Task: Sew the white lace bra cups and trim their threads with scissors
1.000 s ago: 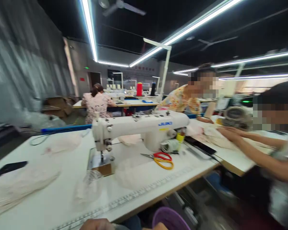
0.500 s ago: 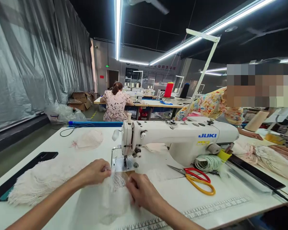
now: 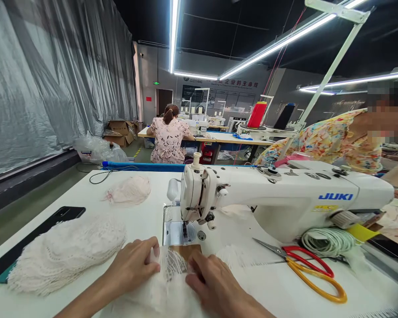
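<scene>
My left hand (image 3: 135, 265) and my right hand (image 3: 212, 282) both pinch a piece of white lace fabric (image 3: 167, 287) on the white table (image 3: 142, 212), just in front of the needle plate (image 3: 175, 233). A white JUKI sewing machine (image 3: 278, 196) stands behind the hands, its needle just beyond the fabric's far edge. A brown cardboard strip (image 3: 185, 251) lies under the fabric between my fingers.
A pile of white lace (image 3: 66, 251) lies left of my hands, a smaller pink bundle (image 3: 129, 191) farther back. Red and yellow scissors (image 3: 305, 267) and a cord coil (image 3: 327, 240) lie to the right. A black phone (image 3: 64, 214) lies at left. Other people sit behind.
The view has swung left and closer to the machine. My hands, at first out of view, now hold the lace in front of the needle and have drawn nearer to each other.
</scene>
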A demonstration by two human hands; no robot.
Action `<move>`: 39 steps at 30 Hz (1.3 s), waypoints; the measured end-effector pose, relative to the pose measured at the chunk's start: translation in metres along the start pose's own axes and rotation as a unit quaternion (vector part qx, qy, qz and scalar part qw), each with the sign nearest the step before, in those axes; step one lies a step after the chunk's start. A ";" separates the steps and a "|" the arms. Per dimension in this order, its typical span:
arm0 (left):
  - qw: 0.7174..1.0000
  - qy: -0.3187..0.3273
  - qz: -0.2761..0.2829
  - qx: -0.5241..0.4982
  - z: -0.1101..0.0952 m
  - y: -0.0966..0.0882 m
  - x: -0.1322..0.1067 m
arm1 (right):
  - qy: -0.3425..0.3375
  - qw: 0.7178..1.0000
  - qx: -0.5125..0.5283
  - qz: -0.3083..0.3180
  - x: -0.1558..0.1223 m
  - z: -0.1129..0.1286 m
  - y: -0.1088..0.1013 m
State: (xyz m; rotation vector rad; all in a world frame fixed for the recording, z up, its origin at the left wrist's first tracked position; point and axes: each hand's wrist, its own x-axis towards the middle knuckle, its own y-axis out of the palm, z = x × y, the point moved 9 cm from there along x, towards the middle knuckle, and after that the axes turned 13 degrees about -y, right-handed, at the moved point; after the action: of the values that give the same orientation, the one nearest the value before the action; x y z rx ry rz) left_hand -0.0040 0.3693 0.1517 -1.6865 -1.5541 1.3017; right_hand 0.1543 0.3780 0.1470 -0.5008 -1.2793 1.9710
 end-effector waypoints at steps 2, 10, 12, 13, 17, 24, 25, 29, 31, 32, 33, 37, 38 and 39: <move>1.000 0.002 -0.003 0.005 0.000 0.003 -0.002 | -0.039 0.998 -0.054 -0.013 -0.006 0.002 -0.001; 0.999 -0.012 -0.014 0.029 -0.009 0.015 -0.006 | -0.150 0.952 -0.238 -0.119 -0.062 -0.026 -0.038; 0.998 -0.014 -0.020 0.052 -0.020 0.020 -0.004 | -0.139 0.936 -0.291 -0.141 -0.070 -0.044 -0.051; 0.998 -0.014 -0.023 0.060 -0.026 0.022 -0.003 | -0.129 0.928 -0.314 -0.153 -0.073 -0.051 -0.058; 0.996 -0.008 -0.035 0.078 -0.046 0.029 0.001 | -0.115 0.921 -0.325 -0.184 -0.071 -0.052 -0.076; 0.994 -0.015 -0.034 0.102 -0.047 0.029 0.006 | -0.290 0.944 -0.121 -0.103 -0.024 0.025 -0.035; 0.994 -0.015 -0.032 0.102 -0.047 0.029 0.007 | -0.303 0.942 -0.112 -0.085 -0.017 0.028 -0.028; 0.993 -0.015 -0.033 0.114 -0.040 0.029 0.012 | -0.315 0.943 -0.099 -0.043 0.000 0.020 -0.012; 0.988 0.007 -0.072 0.140 -0.037 0.027 0.012 | -0.319 0.942 -0.096 -0.043 0.001 0.015 -0.011; 0.981 0.033 -0.115 0.153 -0.039 0.023 0.010 | -0.323 0.940 -0.098 -0.047 0.000 0.014 -0.011; 0.969 0.073 -0.169 0.163 -0.043 0.019 0.006 | -0.330 0.937 -0.102 -0.053 -0.001 0.014 -0.011; 0.905 0.266 -0.298 0.146 -0.061 0.025 -0.017 | -0.349 0.926 -0.132 -0.066 -0.002 0.015 -0.007; 0.899 0.294 -0.294 0.141 -0.062 0.031 -0.018 | -0.349 0.925 -0.135 -0.069 -0.002 0.014 -0.005; 0.896 0.308 -0.287 0.143 -0.060 0.038 -0.016 | -0.349 0.925 -0.136 -0.072 -0.002 0.013 -0.004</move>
State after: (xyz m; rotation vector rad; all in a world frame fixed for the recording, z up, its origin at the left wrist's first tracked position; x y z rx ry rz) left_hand 0.0684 0.3599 0.1495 -1.1527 -1.2482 0.5681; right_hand 0.1485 0.3696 0.1565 0.2077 -1.9751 1.9161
